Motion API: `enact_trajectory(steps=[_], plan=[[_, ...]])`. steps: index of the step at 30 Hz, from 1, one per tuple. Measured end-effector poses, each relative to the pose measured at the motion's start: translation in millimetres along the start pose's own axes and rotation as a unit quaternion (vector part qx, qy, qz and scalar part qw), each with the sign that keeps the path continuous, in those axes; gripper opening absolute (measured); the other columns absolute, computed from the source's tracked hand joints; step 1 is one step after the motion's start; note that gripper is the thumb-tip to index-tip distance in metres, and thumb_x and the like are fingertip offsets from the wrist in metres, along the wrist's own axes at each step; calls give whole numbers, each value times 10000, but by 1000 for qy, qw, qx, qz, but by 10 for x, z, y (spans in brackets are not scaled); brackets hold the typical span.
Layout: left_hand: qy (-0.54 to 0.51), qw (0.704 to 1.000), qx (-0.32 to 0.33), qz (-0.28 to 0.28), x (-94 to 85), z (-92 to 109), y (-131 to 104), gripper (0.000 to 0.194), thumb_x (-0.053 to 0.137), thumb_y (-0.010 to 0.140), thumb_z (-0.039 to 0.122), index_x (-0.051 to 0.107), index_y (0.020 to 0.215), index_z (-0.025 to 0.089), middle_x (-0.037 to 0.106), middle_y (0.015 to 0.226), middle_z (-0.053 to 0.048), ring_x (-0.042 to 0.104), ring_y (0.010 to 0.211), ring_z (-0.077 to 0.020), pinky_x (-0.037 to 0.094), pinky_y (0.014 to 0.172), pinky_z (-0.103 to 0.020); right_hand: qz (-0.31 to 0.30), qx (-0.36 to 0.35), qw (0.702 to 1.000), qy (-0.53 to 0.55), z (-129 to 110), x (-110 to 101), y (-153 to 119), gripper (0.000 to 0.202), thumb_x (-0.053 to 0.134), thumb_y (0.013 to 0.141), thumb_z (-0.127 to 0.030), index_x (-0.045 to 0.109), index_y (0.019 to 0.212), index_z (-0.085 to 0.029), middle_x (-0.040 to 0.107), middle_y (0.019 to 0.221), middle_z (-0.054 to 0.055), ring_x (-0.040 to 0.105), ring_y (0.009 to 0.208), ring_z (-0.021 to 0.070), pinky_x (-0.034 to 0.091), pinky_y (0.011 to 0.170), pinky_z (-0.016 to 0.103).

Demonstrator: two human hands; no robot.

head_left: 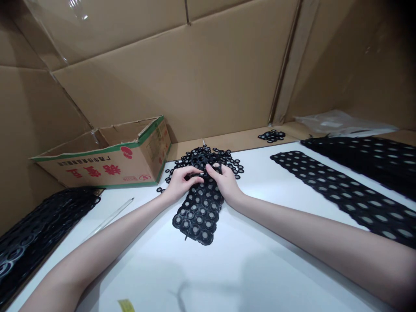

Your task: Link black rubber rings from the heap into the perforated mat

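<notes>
A black rubber sheet with rows of round holes (198,212) lies on the white table, its near end toward me. At its far end, my left hand (183,180) has thumb and forefinger bent together at the sheet's edge. Across from it, my right hand (225,182) grips the sheet's far right part, thumb on top. Just beyond my fingers spreads a heap of small black rings (195,157), some scattered to both sides. Exactly what sits between my left fingertips is too small to make out.
At the left stands an open cardboard box (97,167) with a green rim. Black perforated sheets (42,225) are stacked at the left edge. A long perforated strip (338,186) and a larger stack (370,160) lie right. A thin clear rod (112,216) rests beside my left forearm.
</notes>
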State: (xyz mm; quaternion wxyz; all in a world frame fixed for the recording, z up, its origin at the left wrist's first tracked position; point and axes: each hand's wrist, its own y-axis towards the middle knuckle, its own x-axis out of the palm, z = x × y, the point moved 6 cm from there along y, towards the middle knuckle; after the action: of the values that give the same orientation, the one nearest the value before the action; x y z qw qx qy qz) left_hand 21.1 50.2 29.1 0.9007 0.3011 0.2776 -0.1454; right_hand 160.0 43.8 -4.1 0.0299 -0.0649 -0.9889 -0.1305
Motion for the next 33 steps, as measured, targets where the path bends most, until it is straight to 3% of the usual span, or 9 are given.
enact_trajectory(steps=[13,22,33], plan=[[-21,999,-38,9,44,-29,46,96,643,724,221,634,674,140,636,671,-9,551,652,-139,406,624,-231,-9,6,1000,4,-6,13,-9,348,600,718,-500,479,612,-191,491,630,-27,433,638,142,336,634,274],[-85,995,-57,-8,42,-142,28,180,676,725,301,705,822,152,694,782,-32,587,716,-157,424,681,-247,3,15,1000,14,-10,2,-16,378,597,714,-520,451,589,-195,448,609,-36,403,616,132,320,595,265],[-84,995,-57,-11,35,-136,15,180,665,734,294,713,848,163,689,781,-25,580,721,-156,418,674,-244,8,11,1000,9,-26,-4,-14,397,589,711,-544,431,584,-202,438,592,-38,388,600,133,321,590,264]])
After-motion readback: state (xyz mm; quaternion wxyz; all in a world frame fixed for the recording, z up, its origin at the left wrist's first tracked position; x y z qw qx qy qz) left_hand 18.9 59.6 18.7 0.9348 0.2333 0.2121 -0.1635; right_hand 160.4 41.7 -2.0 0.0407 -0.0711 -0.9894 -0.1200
